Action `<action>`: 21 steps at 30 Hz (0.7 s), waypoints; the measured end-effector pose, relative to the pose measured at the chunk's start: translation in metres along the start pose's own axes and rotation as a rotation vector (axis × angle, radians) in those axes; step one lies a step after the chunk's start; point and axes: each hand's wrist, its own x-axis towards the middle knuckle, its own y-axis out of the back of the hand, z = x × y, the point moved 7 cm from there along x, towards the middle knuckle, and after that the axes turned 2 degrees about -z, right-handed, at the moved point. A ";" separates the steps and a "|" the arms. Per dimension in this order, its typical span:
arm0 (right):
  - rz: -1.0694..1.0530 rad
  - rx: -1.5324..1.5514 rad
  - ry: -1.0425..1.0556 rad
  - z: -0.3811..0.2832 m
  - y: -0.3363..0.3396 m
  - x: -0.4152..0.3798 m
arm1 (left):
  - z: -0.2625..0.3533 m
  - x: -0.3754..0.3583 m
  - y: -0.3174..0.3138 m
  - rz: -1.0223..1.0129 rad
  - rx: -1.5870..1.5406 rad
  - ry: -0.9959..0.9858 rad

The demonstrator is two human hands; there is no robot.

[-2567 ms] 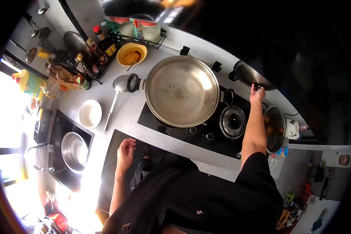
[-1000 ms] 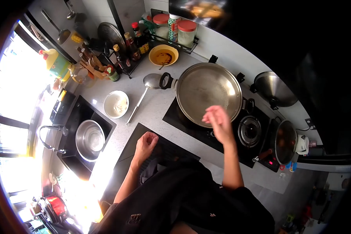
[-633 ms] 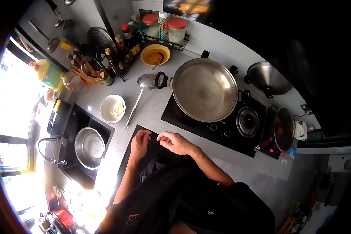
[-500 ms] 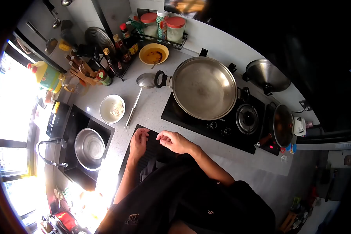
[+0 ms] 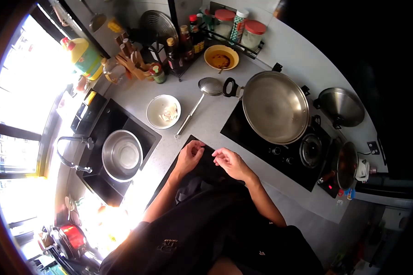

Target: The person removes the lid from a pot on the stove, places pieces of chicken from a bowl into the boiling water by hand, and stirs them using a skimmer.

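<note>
My left hand (image 5: 188, 158) is raised in front of my body with fingers loosely bent, and nothing shows in it. Facing it across a small gap, my right hand (image 5: 233, 165) is also half-curled and empty. Both are above a dark ridged surface (image 5: 191, 143) at the counter's near edge. Just beyond them lies a long-handled skimmer (image 5: 210, 86) on the counter. Left of the skimmer stands a white bowl (image 5: 157, 110) with pale pieces inside. A large steel wok (image 5: 275, 107) sits on the black cooktop (image 5: 243, 133) to the right.
A steel basin (image 5: 113, 158) is in the black sink (image 5: 106, 114) at left. At the back are a yellow bowl (image 5: 234, 55) of brown liquid, sauce bottles (image 5: 173, 57) and red-lidded jars (image 5: 252, 36). A lid (image 5: 342, 107) leans on the right wall, near a smaller pan (image 5: 347, 165).
My view has turned toward the left, so the counter and my hands appear farther right. My hands stay close together, their fingers still loosely bent. The kitchenware stays where it was.
</note>
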 end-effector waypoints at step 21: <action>0.073 -0.011 0.054 0.012 -0.027 0.007 | -0.061 0.001 0.047 0.014 0.040 0.073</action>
